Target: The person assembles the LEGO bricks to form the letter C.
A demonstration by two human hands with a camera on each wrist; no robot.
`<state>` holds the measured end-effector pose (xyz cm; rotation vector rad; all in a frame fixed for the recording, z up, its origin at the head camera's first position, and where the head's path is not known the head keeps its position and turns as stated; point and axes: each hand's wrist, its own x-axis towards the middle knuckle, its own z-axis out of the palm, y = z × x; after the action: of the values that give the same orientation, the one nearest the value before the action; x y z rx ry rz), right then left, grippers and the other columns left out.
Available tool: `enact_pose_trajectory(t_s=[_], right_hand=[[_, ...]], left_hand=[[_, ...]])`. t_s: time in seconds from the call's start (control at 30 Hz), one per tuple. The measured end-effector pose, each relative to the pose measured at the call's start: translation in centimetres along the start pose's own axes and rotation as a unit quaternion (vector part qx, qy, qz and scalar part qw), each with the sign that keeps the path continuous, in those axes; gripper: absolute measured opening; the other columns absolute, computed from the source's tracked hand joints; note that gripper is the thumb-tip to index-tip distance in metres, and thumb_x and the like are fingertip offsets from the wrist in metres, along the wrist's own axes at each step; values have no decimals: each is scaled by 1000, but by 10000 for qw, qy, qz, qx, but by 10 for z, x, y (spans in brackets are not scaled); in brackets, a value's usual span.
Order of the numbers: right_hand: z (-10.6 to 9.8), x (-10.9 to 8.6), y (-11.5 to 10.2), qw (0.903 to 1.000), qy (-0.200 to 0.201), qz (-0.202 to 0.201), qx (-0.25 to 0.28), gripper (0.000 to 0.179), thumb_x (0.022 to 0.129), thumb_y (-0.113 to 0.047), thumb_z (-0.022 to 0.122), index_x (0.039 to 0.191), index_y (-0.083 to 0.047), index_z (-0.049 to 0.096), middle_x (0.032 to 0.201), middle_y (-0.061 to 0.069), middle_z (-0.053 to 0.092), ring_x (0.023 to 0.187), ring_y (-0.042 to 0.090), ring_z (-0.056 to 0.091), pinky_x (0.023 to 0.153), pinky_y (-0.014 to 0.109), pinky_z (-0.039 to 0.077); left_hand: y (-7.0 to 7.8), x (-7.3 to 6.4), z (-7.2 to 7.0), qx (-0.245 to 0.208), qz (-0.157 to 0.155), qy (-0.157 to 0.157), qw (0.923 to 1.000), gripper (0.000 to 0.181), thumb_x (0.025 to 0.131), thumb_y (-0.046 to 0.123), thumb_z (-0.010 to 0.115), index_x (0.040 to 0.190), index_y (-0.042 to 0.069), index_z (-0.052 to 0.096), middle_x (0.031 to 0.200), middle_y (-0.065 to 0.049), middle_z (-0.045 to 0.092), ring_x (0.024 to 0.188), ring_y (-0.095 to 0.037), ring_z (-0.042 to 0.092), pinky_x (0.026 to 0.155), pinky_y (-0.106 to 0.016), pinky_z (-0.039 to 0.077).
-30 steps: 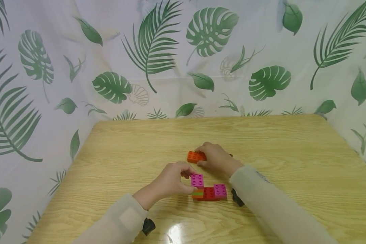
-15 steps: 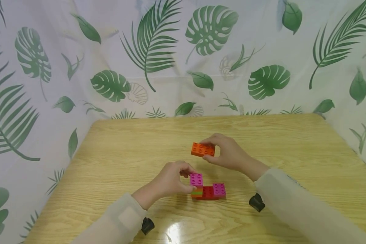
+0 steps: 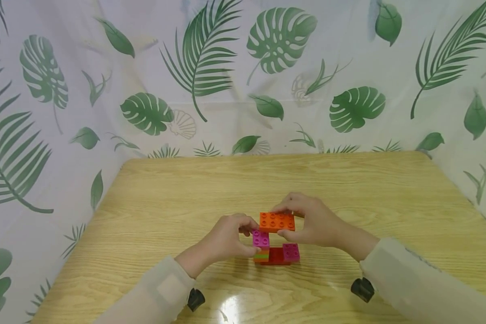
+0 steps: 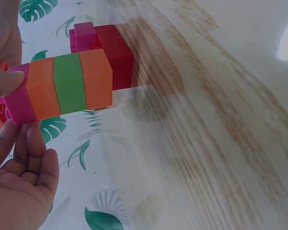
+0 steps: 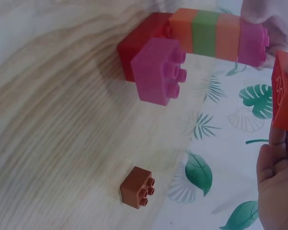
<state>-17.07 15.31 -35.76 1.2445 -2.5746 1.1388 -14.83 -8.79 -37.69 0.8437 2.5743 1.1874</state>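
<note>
In the head view my left hand [image 3: 222, 242] pinches the pink block [image 3: 261, 239] on top of a toy-block tower between thumb and fingers. Below that pink block the left wrist view shows orange, green [image 4: 69, 83] and orange blocks stacked up. The tower rises from one end of a long red block [image 3: 277, 255]; a second pink block [image 3: 291, 252] sits on the other end. My right hand [image 3: 320, 222] grips a long orange-red block [image 3: 277, 222] by its right part, thumb in front and fingers behind. Its left end hangs over the tower's top, studs up.
A small brown block [image 5: 137, 187] lies by itself on the wooden table [image 3: 178, 193], hidden behind my right hand in the head view. Leaf-patterned cloth [image 3: 227, 90] hangs along the table's back and sides.
My right hand has lifted the orange-red block off the table, drawn it back and brought it over the tower. My left hand stays on the tower.
</note>
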Motion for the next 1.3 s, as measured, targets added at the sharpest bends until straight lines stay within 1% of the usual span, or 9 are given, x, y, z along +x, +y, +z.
enact_pose_trajectory(t_s=[0.1, 0.2, 0.4, 0.67, 0.8, 1.0, 1.17, 1.23, 1.3], right_hand=[[2, -3, -1, 9998, -93, -147, -13, 36, 72, -12, 81, 107, -12, 71, 92, -10, 59, 77, 9, 52, 67, 26, 51], [2, -5, -1, 9996, -223, -184, -49, 35, 73, -13, 81, 106, -13, 71, 90, -11, 58, 76, 8, 51, 66, 26, 49], [1, -7, -1, 9986, -526, -78, -61, 33, 75, -16, 80, 106, -13, 72, 88, -12, 56, 75, 8, 50, 67, 26, 49], [-3, -4, -8, 9957, -843, 150, -356, 34, 73, -18, 81, 105, -12, 73, 84, -13, 53, 74, 9, 50, 66, 25, 48], [-5, -1, -10, 9935, -995, 276, -475, 34, 73, -18, 81, 105, -11, 73, 82, -13, 53, 74, 7, 51, 67, 25, 49], [-6, 1, -11, 9923, -1085, 270, -528, 34, 72, -18, 83, 104, -8, 73, 82, -13, 53, 74, 4, 52, 67, 24, 50], [-6, 1, -12, 9911, -1145, 420, -528, 35, 73, -18, 82, 105, -9, 73, 82, -13, 53, 74, 5, 52, 67, 23, 50], [-6, 0, -12, 9911, -1143, 420, -533, 35, 73, -18, 82, 105, -9, 73, 82, -13, 54, 73, 5, 52, 67, 23, 50], [-6, 0, -11, 9916, -1127, 381, -517, 35, 73, -17, 82, 105, -9, 73, 83, -12, 54, 73, 5, 52, 67, 23, 50]], left_hand=[[1, 0, 0, -11, -3, -2, 10000, 30, 73, 10, 80, 99, 4, 66, 97, -1, 63, 87, -16, 58, 82, -34, 51], [1, 0, -1, -20, 15, -6, 10000, 30, 73, 10, 80, 99, 4, 66, 97, 0, 63, 87, -18, 59, 82, -32, 50], [-1, 0, 0, -95, 68, -26, 9999, 30, 73, 9, 80, 100, 5, 67, 95, 1, 62, 89, -23, 60, 82, -33, 50], [-1, 0, 0, 4, 65, -7, 10000, 29, 73, 9, 80, 99, 6, 67, 94, 2, 62, 87, -19, 59, 81, -35, 51], [-1, 1, 0, 49, 93, 24, 9999, 29, 73, 9, 80, 99, 6, 68, 93, 2, 62, 85, -17, 57, 80, -36, 51], [1, 1, 0, 60, 88, 1, 9999, 29, 73, 8, 80, 99, 5, 67, 94, 1, 62, 87, -21, 58, 80, -35, 51], [3, 2, -1, 220, 147, -91, 9996, 34, 74, 12, 80, 104, 7, 65, 97, 2, 62, 90, -17, 57, 82, -37, 49], [3, 1, 1, 98, 142, -74, 9998, 38, 75, 14, 81, 108, 8, 64, 100, 3, 63, 93, -15, 56, 83, -37, 49], [1, 1, 4, -159, 149, 44, 9998, 42, 75, 17, 82, 112, 9, 63, 103, 4, 64, 96, -14, 57, 84, -38, 49]])
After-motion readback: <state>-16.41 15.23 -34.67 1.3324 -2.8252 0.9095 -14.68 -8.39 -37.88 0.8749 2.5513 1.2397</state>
